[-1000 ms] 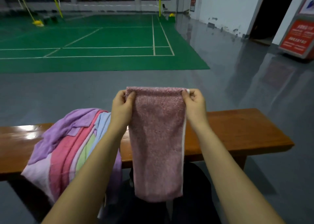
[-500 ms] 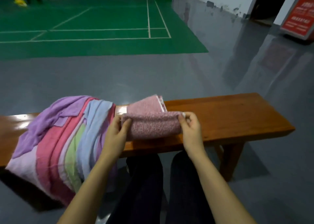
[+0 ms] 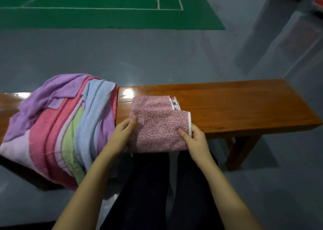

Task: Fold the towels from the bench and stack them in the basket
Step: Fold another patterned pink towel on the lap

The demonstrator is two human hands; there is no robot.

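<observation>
Left hand [image 3: 123, 132] pinching folded pink towel [image 3: 157, 125] at 9 o'clock edge, right hand [image 3: 196, 137] at 3; no legible writing.

A green court mat [image 3: 104, 18] lies on grey floor [image 3: 157, 55].

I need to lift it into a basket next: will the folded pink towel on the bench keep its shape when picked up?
Probably not unaided. The pink towel is soft terry that overhangs the bench edge, so it looks floppy. Its layers lie loose and offset at the far end, so they may slide apart. It seems light; the left hand and right hand hold it by its side edges.
</observation>
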